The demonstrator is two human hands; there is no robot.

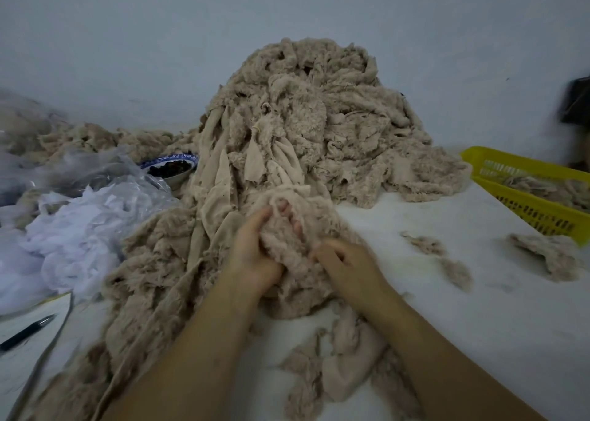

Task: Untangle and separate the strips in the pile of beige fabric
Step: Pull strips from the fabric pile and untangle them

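Clump of fluffy beige strips point(289, 251) clenched between left hand point(255, 254) and right hand point(349, 267), both curled tight; fabric pile point(319, 107) just behind, scraps point(426, 245) right of grip

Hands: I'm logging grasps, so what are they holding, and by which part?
Both grip one fuzzy beige clump at the pile's near edge. The left hand curls round its left side; the right hand grips its lower right side.

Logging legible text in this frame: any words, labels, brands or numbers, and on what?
None readable.
Bowl: blue rim pattern only, no lettering.
Paper under the pen: no writing visible.
Yellow basket and beige fabric: no labels visible.
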